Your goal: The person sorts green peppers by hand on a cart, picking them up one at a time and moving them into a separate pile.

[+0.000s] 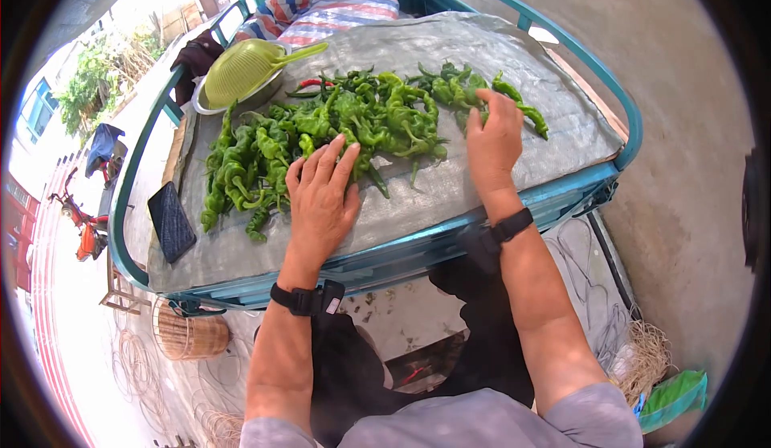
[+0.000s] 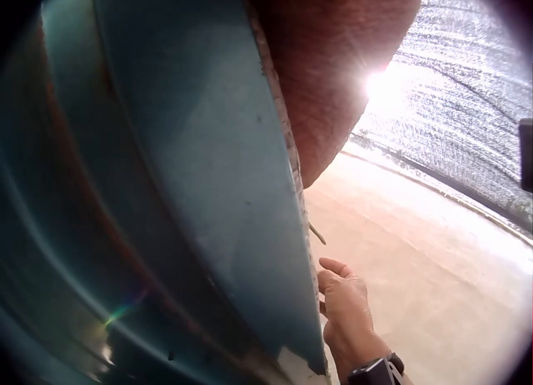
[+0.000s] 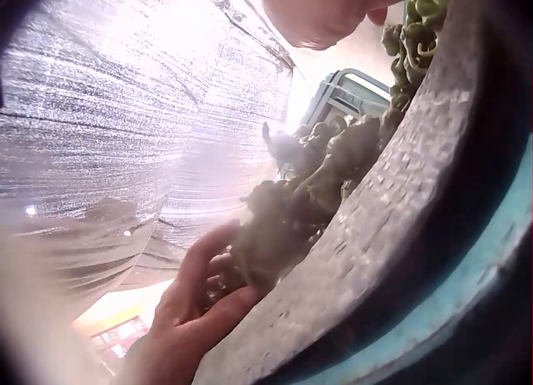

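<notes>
Many crumpled green peppers (image 1: 345, 119) lie in a wide heap on the woven grey sheet (image 1: 434, 199). My left hand (image 1: 321, 195) rests at the heap's near edge, fingers spread over the peppers; the right wrist view shows that left hand (image 3: 196, 306) with its fingers and thumb against the pile. To the right, my right hand (image 1: 494, 143) is over a smaller bunch of peppers (image 1: 454, 87), its fingers bent. The left wrist view shows the right hand (image 2: 346, 310) loosely curved, with no pepper visible in its grasp. One red pepper (image 1: 315, 83) lies at the heap's back.
A yellow-green strainer (image 1: 245, 71) sits in a metal bowl (image 1: 269, 95) at the back left. A black phone (image 1: 171, 223) lies on the left of the sheet. Blue rails (image 1: 132, 167) surround the cart bed, with striped bags (image 1: 345, 2) behind. A wicker basket (image 1: 189, 331) stands below.
</notes>
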### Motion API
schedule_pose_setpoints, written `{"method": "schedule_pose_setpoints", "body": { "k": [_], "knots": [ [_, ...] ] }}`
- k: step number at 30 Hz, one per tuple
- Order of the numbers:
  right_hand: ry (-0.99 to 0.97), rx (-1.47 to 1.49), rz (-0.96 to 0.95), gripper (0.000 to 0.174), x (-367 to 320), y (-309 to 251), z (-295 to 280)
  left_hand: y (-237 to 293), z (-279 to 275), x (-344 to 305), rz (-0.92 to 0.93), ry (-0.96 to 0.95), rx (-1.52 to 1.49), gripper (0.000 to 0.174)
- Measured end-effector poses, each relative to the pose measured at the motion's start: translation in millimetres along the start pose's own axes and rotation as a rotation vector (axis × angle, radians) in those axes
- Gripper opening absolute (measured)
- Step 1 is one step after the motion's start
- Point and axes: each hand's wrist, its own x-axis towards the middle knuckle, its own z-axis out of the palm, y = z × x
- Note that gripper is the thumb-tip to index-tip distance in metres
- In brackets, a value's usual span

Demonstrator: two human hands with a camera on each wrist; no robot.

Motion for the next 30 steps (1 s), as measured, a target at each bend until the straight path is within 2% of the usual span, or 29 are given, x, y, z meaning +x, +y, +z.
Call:
{"method": "schedule_pose_setpoints", "body": {
  "k": [3, 6, 7, 13, 16, 19, 22, 25, 28, 30],
  "knots": [
    [-0.001, -0.200, 0.049, 0.033, 9, 21, 7, -1, 1, -1, 0.003, 0.002, -0.005, 0.064],
    [-0.160, -0.263, 0.108, 0.035, 15, 34, 10, 0, 0, 0, -0.006, 0.000, -0.008, 0.063],
    [-0.148, -0.236, 0.112, 0.037, 17, 34, 13, 1, -1, 0, -0.006, 0.000, -0.013, 0.062],
    [-0.176, -0.227, 0.110, 0.026, 24, 34, 18, 2, -2, 1, -0.008, 0.000, -0.004, 0.061],
    [-0.112, -0.012, 0.240, 0.021, 27, 41, 22, 2, -2, 1, -0.011, -0.002, -0.001, 0.061],
    [0.022, 0.626, 0.476, 0.022, 32, 51, 27, 2, -3, 1, -0.011, -0.008, 0.004, 0.061],
    [0.087, 0.872, 0.440, 0.021, 31, 46, 25, 2, -1, 1, -0.016, -0.007, 0.001, 0.062],
    [0.007, 0.985, 0.419, 0.019, 23, 23, 19, 2, -1, 1, -0.020, -0.012, 0.007, 0.062],
    [-0.232, 1.049, 0.433, 0.019, 9, 10, 25, 2, -1, 2, -0.017, -0.015, 0.009, 0.063],
    [-0.349, 0.711, 0.341, 0.017, 2, 9, 26, 1, -1, 1, -0.017, -0.015, 0.007, 0.063]
  ]
}}
